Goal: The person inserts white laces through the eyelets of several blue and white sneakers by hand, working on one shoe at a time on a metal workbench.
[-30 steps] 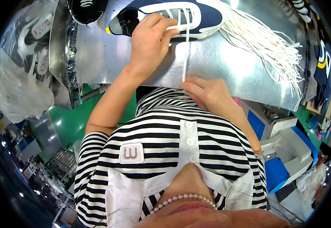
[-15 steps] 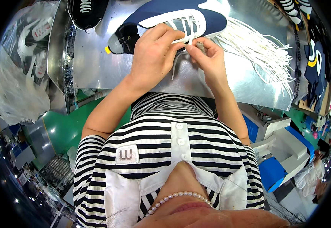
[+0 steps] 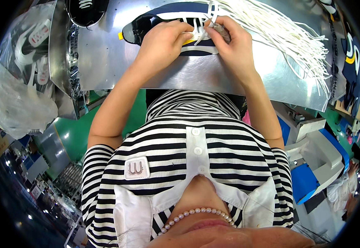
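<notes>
A navy shoe upper [image 3: 176,8] with a white lacing panel lies on the metal table, its dark opening to the left. A white shoelace [image 3: 199,29] runs through its eyelets. My left hand [image 3: 163,43] is closed on the shoe's near edge by the lacing; its fingertips pinch there, partly hiding a yellow patch. My right hand [image 3: 236,45] is closed around a small hand tool [image 3: 221,31] with a worn grey-brown handle. The tool's thin tip seems to point toward the laces; its exact shape is too small to make out.
Loose white laces [image 3: 287,45] lie in a heap on the metal table [image 3: 118,70], to the right of the shoe. A black shoe [image 3: 87,12] sits at the back left. A plastic bag [image 3: 23,91] with shoes hangs beyond the left edge. More uppers [image 3: 349,62] are at the far right.
The shoe has been turned and shifted, so its near side now shows more. My right hand has moved up to the laces, with the tool now showing more plainly.
</notes>
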Action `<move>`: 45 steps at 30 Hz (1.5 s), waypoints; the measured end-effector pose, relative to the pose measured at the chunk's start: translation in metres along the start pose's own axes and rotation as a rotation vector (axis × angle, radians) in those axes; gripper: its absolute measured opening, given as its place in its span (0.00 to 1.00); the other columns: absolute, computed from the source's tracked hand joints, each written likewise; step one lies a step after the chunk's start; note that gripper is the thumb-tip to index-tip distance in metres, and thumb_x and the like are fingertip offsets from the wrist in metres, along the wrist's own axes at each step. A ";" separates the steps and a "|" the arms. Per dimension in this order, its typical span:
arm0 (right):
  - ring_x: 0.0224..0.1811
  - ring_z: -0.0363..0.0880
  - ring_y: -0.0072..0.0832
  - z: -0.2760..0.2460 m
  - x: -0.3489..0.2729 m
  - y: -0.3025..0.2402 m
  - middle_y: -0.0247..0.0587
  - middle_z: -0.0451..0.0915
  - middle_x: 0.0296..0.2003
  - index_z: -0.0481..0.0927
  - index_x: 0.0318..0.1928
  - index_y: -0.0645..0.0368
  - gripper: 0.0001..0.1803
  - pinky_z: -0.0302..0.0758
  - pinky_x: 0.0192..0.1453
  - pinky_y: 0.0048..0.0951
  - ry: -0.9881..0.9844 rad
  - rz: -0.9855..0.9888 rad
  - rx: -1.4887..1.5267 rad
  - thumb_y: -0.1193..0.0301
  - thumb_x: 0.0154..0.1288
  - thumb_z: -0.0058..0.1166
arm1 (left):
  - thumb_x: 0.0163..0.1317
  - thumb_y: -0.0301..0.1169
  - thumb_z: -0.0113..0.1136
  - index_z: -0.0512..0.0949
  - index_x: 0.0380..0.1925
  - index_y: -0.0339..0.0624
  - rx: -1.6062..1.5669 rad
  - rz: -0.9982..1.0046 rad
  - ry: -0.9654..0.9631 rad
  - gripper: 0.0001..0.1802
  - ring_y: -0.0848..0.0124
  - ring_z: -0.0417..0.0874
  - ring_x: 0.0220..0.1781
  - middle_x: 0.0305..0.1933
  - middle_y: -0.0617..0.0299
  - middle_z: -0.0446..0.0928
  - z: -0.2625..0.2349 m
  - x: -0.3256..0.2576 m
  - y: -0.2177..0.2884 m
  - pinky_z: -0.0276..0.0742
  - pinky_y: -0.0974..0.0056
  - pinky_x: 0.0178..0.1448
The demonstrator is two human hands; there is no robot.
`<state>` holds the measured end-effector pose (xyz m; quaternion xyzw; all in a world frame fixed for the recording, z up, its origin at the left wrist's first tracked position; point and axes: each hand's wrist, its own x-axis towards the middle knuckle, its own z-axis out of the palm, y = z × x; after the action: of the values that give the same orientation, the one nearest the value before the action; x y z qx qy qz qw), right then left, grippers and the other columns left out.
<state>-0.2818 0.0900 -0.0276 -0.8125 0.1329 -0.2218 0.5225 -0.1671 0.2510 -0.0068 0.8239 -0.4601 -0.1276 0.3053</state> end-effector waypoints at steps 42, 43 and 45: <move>0.23 0.83 0.40 0.029 -0.036 -0.007 0.41 0.80 0.20 0.69 0.42 0.62 0.11 0.77 0.27 0.38 -0.004 0.119 -0.175 0.71 0.68 0.56 | 0.54 0.28 0.69 0.80 0.34 0.36 -0.034 0.148 0.138 0.10 0.55 0.81 0.30 0.31 0.53 0.79 0.011 -0.019 0.000 0.74 0.58 0.34; 0.22 0.82 0.41 0.033 -0.035 -0.008 0.42 0.80 0.19 0.69 0.42 0.62 0.11 0.76 0.27 0.38 0.011 0.039 -0.261 0.71 0.68 0.56 | 0.54 0.27 0.69 0.79 0.35 0.36 -0.026 0.187 0.151 0.10 0.56 0.80 0.30 0.31 0.53 0.78 0.015 -0.020 0.001 0.73 0.60 0.34; 0.22 0.82 0.43 0.037 -0.033 -0.011 0.44 0.79 0.19 0.69 0.43 0.63 0.11 0.76 0.27 0.41 0.029 -0.041 -0.408 0.69 0.69 0.54 | 0.54 0.26 0.69 0.79 0.35 0.36 -0.049 0.193 0.161 0.10 0.57 0.79 0.29 0.30 0.54 0.77 0.017 -0.020 0.004 0.72 0.61 0.33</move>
<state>-0.2924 0.1390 -0.0383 -0.9008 0.1661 -0.2123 0.3403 -0.1893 0.2599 -0.0192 0.7757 -0.5081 -0.0420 0.3721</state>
